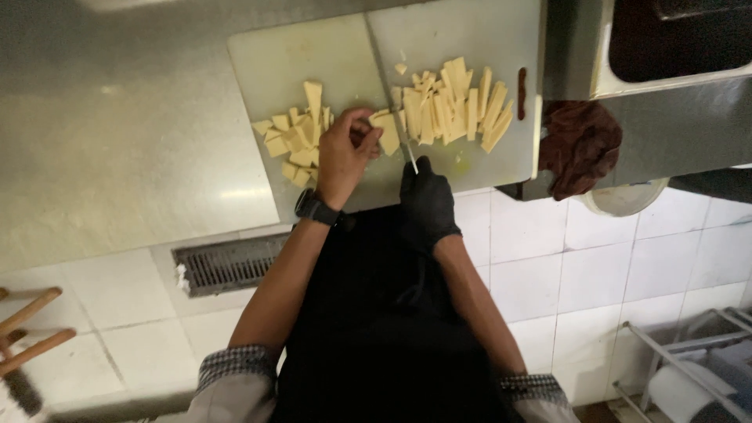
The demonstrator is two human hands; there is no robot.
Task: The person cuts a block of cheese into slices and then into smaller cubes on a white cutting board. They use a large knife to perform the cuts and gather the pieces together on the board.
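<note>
Yellow strips (450,106) beyond gloved right hand (427,205); left hand (342,153) pinning piece (387,133)

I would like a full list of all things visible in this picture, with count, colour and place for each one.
Cutting board: one, white, on the steel counter.
Steel counter: one, grey, left and top.
Cut strips: a pile, pale yellow, right part of the board.
Cut chunks: a pile, pale yellow, left part of the board.
Knife: one, thin blade, between the piles.
Cloth: one, dark red, right of the board.
Floor drain: one, dark grate, in the white tiled floor.
Watch: one, black, left wrist.
Left hand: bare, pressing a yellow piece by the blade.
Right hand: black glove, gripping the knife handle.
</note>
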